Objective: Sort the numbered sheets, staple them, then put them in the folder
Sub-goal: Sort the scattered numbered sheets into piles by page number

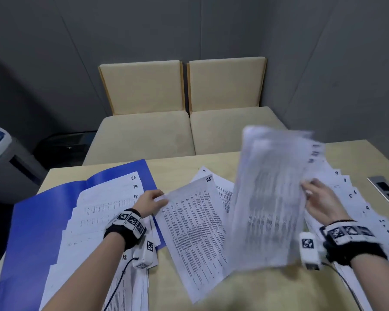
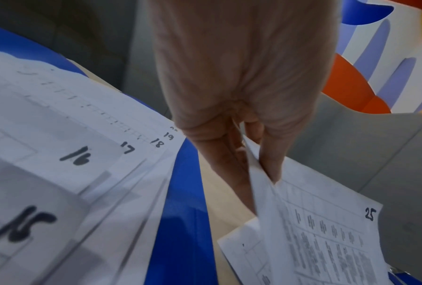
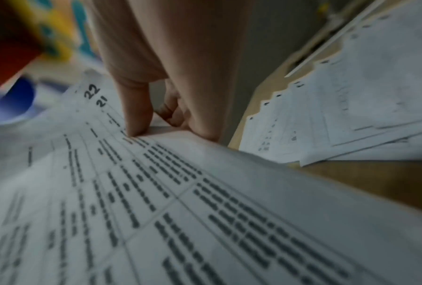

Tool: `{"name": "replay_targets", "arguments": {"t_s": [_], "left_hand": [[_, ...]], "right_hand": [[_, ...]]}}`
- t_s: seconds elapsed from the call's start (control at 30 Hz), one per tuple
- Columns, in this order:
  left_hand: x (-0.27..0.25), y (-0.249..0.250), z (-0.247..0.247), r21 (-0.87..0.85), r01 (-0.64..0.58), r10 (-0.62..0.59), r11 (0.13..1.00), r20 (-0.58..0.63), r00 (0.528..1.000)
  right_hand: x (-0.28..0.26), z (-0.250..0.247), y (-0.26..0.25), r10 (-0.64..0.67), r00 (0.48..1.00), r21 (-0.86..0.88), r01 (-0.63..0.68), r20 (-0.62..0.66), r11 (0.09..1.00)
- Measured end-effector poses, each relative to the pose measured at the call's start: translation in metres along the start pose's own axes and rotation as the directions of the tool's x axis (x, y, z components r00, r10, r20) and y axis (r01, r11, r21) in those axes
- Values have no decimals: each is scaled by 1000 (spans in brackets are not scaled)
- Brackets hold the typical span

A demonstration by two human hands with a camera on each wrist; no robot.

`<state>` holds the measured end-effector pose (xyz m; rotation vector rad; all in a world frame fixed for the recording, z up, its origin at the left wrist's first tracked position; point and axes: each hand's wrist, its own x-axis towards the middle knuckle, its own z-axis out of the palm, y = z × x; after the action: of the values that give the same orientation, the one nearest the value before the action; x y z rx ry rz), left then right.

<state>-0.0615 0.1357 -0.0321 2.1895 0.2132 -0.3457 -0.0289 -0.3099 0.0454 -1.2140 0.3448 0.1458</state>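
Still in the sorting step, nothing stapled, no stapler in view

Grip state: left hand pinches the upper left corner of sheet 25, thumb one side, fingers the other, clear in the left wrist view. Right hand grips a small bundle by its right edge, lifted off the table and motion-blurred at centre right of the head view. Right wrist view shows 22 and 21 on the bundle's top corner, thumb pressed on top, other fingers curled under

Where the rest lies:
- blue folder open at lower left, sheets fanned on it; 20, 19, 18 readable in the head view, 17, 16, 15 in the left wrist view
- low-number fan along the right edge behind the right hand; 9, 8, 5, 4 readable
- sheet 7 upper centre, partly under 25

Risks, my read:
- bundle is held by one edge only and swinging, so sheets can slip or shuffle out of order
- bundle passes just beside the low-number fan; a brush would scatter it
- 25 is held by one corner with the rest lying on the table; a pull could drag the sheets under it, or crease the corner
- can't tell whether 23 and 24 are in the bundle; merging 25 straight onto it could leave a gap in the order
- left wrist and its cable lie over the folder stack, so moving that arm may shift it

Relative to grips: 25 runs down and right from the left pinch; bundle hangs left of the right hand, its top above the fingers
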Motion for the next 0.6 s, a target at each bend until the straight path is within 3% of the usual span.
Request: {"name": "replay_targets", "arguments": {"t_s": [0.13,0.2,0.33,0.6], "left_hand": [[4,4,6,-58,34,-32,998,36,999],[5,5,10,-100,64,-58,993,63,996],[6,3,19,-136,100,-84,986,119,989],[6,16,32,-130,187,-159,974,200,967]], "right_hand": [[-7,37,56,179,983,-388,-153,31,909],[-9,46,80,238,971,-514,-219,-29,829],[-6,53,108,308,949,-556,-291,-64,779],[8,68,124,299,954,-666,-242,-29,706]]}}
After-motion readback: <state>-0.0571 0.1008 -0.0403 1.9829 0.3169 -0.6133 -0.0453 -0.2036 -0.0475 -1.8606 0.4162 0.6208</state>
